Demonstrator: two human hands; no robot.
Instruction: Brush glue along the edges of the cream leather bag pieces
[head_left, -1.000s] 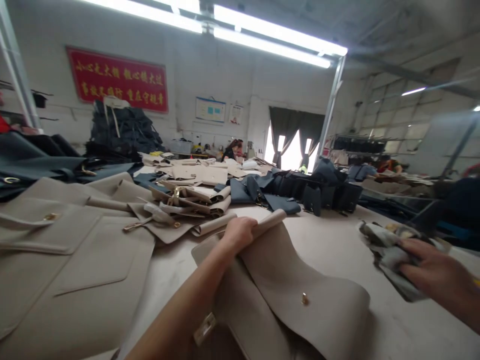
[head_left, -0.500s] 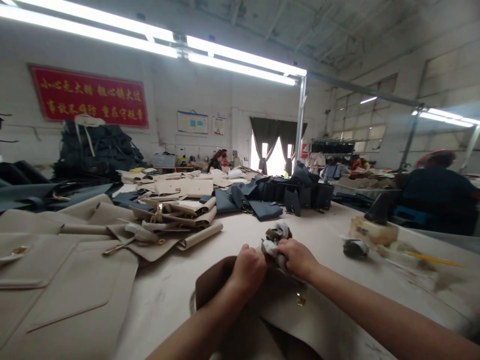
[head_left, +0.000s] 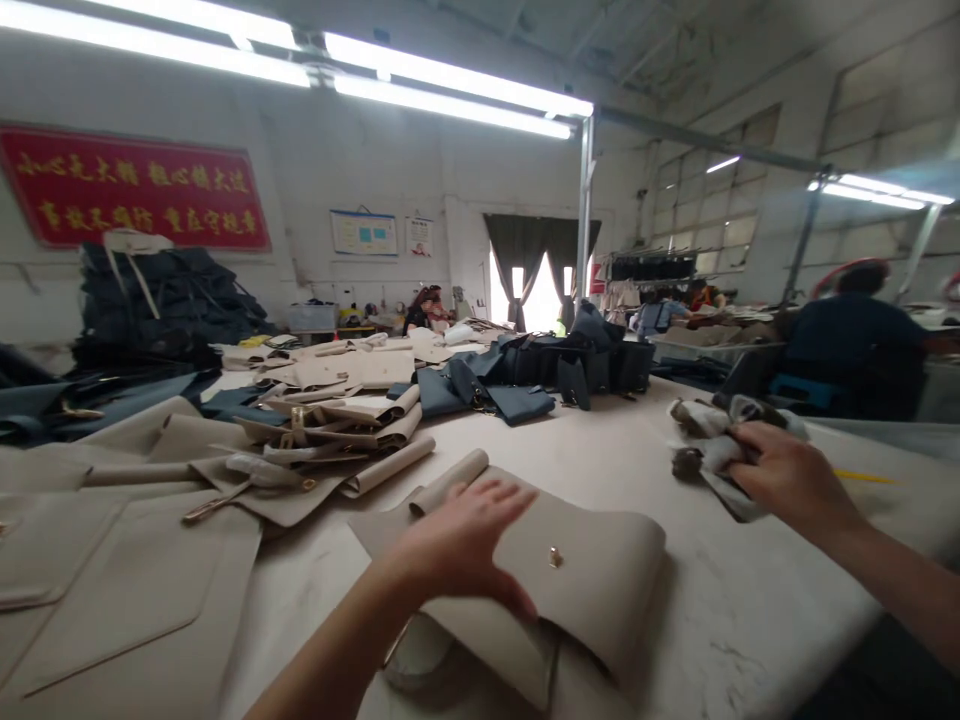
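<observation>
In front of me on the table lies a beige bag piece (head_left: 592, 540), its flap curled over and a small gold clasp (head_left: 555, 557) showing on it. My left hand (head_left: 469, 540) is over its left part with fingers and thumb spread; whether the palm presses on it I cannot tell. Away to the right, above the table, my right hand (head_left: 787, 480) is closed on a crumpled white and dark rag (head_left: 720, 440), blurred by motion. Part of a pale rounded thing with a metal edge (head_left: 424, 650) shows below my left wrist.
Beige bag parts (head_left: 127, 590) with gold hardware are heaped on the left. Dark blue bag pieces (head_left: 517, 385) stand and lie across the table's far middle. A yellow stick (head_left: 862, 477) lies at right. Several people sit farther back, one in dark clothes (head_left: 847, 330) at right.
My right hand has carried the crumpled rag from the bag piece out to the right. My left hand has gone from a closed grip to spread fingers. The bag piece now lies flatter.
</observation>
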